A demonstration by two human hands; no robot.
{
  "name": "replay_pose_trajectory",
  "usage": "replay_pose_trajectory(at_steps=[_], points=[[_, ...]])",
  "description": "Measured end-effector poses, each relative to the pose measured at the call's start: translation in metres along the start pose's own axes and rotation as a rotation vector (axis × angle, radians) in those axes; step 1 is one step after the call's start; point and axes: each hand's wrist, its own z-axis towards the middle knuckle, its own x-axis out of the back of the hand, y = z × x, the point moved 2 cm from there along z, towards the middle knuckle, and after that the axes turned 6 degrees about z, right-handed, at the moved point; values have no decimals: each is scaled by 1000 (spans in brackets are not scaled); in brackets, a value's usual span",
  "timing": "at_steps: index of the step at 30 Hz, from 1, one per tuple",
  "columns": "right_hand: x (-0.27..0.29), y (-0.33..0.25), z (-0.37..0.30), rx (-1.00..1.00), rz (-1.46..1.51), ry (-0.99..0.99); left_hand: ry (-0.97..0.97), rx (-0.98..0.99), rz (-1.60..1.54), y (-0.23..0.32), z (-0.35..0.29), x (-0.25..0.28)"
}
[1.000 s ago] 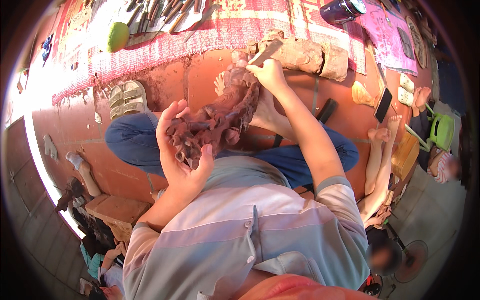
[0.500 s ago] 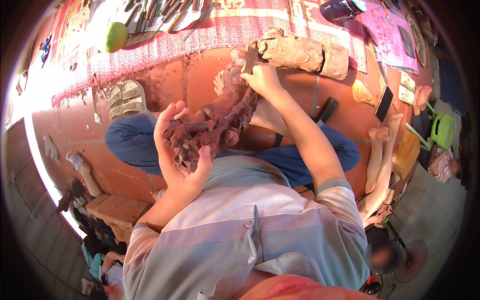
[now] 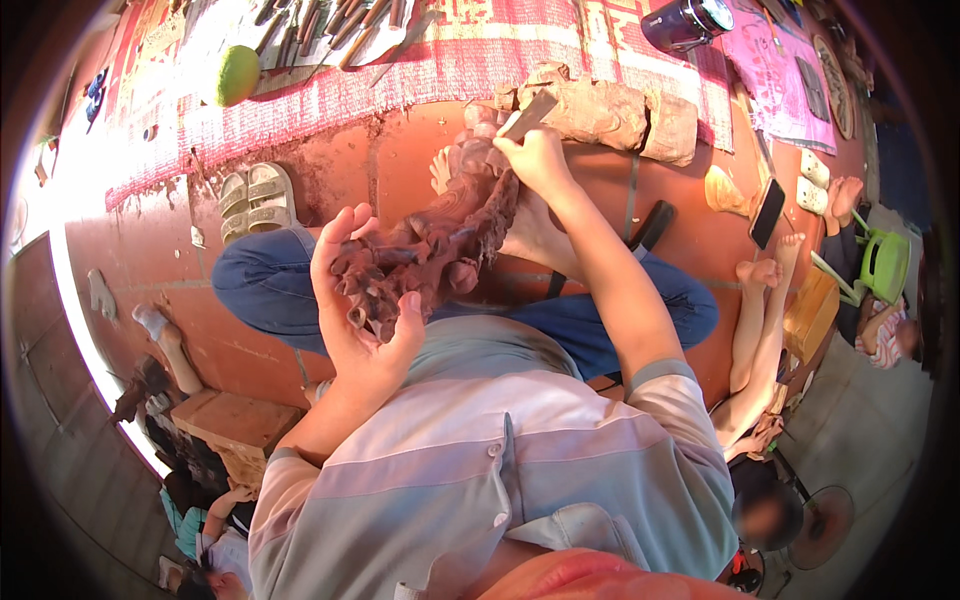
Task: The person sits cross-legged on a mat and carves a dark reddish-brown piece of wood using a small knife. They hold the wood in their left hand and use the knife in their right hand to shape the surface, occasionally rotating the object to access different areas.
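Note:
A long reddish-brown wood carving, cut with deep knotted shapes and carved along its length, lies slantwise over my crossed legs. Around its near end, my left hand cups it between thumb and spread fingers. My right hand is closed at the far end of the carving and pinches a flat, dark rectangular strip. That strip points up and to the right; its exact kind is unclear. Whether it touches the wood is hard to tell. Just beyond it rests a rough pale wood block.
A red woven mat bears several carving tools, a green fruit and a dark flask. Sandals stand on the tiles at left. A phone and another person's bare feet are at right.
The dark strip has swung from nearly upright to a slant toward the right, as my right hand turned and shifted slightly. My left hand and the carving have stayed almost still.

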Motion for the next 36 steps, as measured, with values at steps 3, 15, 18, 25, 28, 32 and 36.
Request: replay_pose_trajectory(at_steps=[3,15,18,25,28,32,36], points=[[0,-13,-7,45,-254,-143,-2,2,2,0,-1,0],[2,-12,8,-93,-307,-207,-8,-4,21,1,-1,-1],[10,-5,10,-162,80,-111,-6,-3,36,0,-1,1],[0,-11,13,-75,-205,-162,15,12,27,1,-3,-3],[4,-8,11,-90,-163,-131,5,24,40,4,-1,-2],[-3,-31,3,-96,-270,-236,15,18,17,4,-1,-3],[7,-18,17,-127,-171,-113,-4,5,17,3,-1,-1]])
